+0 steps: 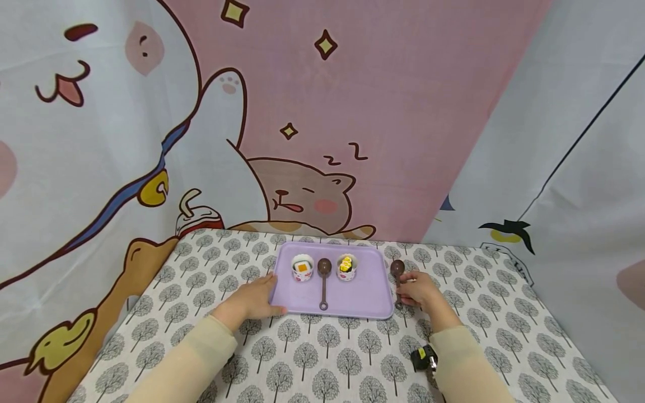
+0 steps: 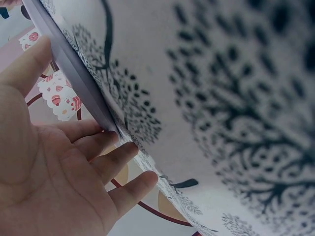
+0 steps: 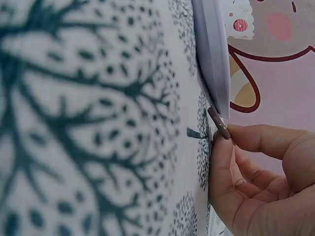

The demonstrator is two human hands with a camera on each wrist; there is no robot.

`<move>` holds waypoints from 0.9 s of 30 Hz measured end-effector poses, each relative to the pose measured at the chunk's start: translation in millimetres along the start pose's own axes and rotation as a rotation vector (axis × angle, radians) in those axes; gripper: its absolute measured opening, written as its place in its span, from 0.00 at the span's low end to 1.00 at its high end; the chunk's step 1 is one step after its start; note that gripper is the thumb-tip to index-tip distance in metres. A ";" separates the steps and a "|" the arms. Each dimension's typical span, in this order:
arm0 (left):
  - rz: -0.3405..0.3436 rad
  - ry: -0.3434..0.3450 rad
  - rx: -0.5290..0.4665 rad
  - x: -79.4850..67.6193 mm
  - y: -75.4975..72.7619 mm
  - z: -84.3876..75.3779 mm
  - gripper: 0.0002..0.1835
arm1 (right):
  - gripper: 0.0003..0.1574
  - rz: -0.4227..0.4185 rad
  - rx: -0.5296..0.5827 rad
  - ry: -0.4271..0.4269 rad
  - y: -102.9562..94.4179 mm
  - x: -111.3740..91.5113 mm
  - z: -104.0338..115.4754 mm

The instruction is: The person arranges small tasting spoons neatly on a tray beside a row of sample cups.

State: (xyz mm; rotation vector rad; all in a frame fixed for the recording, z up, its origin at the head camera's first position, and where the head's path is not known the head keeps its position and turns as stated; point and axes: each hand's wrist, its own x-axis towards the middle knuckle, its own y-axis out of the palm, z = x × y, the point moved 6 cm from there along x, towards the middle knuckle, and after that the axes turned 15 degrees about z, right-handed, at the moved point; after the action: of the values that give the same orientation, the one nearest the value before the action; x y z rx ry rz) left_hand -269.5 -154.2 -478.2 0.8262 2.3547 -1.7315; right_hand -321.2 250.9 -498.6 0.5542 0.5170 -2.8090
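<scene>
A lilac tray point(image 1: 365, 291) lies on the cloth, bearing a brown spoon point(image 1: 324, 285) between two small paper cups. The left cup point(image 1: 303, 274) holds something white with an orange square; the right cup point(image 1: 346, 274) has a yellow and black filling. My left hand point(image 1: 254, 296) is at the tray's left edge, thumb and fingertips along the rim, fingers loosely extended. Just beyond the tray's right side, my right hand point(image 1: 418, 290) pinches the handle of a second brown spoon point(image 1: 397, 268) between thumb and fingers. In the right wrist view, that handle's end point(image 3: 218, 123) shows close over the cloth.
A white cloth point(image 1: 327, 358) printed with grey trees covers the table. Near my right sleeve sits a small black object point(image 1: 422, 357) with a yellow-green label. Behind the table hangs a pink and white curtain point(image 1: 403, 112) with cartoon animals.
</scene>
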 end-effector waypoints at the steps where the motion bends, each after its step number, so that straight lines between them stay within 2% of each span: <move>1: -0.001 0.000 0.001 -0.1 -0.1 -0.2 0.54 | 0.25 -0.001 0.000 0.001 -0.4 0.0 -0.7; 18: -0.002 -0.006 -0.012 -1.6 -1.3 -1.4 0.54 | 0.27 0.028 -0.007 -0.034 -1.3 -8.0 5.5; 27: -0.004 -0.008 -0.008 -1.9 -1.3 -0.8 0.54 | 0.29 0.047 -0.007 -0.086 2.8 -16.3 13.4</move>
State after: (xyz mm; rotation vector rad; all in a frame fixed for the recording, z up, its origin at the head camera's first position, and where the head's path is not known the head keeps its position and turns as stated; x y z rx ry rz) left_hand -268.3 -154.4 -476.1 0.8120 2.3584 -1.7225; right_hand -310.0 245.8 -481.3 0.4361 0.4893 -2.7709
